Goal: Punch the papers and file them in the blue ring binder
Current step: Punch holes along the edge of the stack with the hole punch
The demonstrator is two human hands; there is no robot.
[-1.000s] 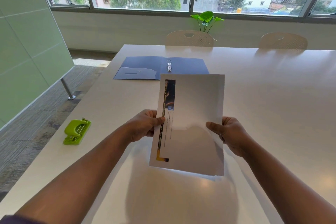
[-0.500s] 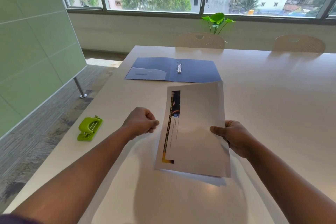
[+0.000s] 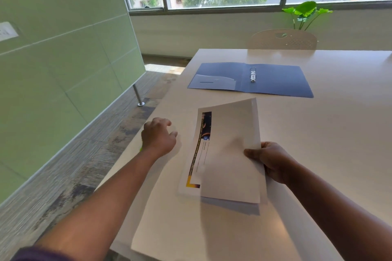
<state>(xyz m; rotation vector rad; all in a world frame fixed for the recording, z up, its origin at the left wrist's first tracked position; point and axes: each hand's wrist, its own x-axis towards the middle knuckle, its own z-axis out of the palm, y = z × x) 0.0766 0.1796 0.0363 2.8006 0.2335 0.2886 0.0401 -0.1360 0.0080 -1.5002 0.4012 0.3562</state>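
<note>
A stack of white papers point(image 3: 231, 154) with a dark printed strip down its left side is held low over the white table point(image 3: 339, 137). My right hand point(image 3: 272, 162) grips the stack's right edge. My left hand point(image 3: 159, 137) is off the papers, out to the left near the table's edge, fingers apart and holding nothing. A sliver of the green hole punch point(image 3: 140, 149) shows under its wrist; the rest is hidden. The blue ring binder point(image 3: 280, 82) lies open and flat farther back, its metal rings point(image 3: 252, 76) upright in the middle.
The table's left edge runs close by my left hand, with patterned floor below. A green partition wall point(image 3: 63, 70) and its metal leg point(image 3: 137, 96) stand to the left. A pale chair point(image 3: 284, 40) and a green plant point(image 3: 305, 11) are beyond the table's far edge.
My left hand let go of the papers and moved left to over the hole punch. The right hand alone holds the stack, which has sunk lower. The view swung left.
</note>
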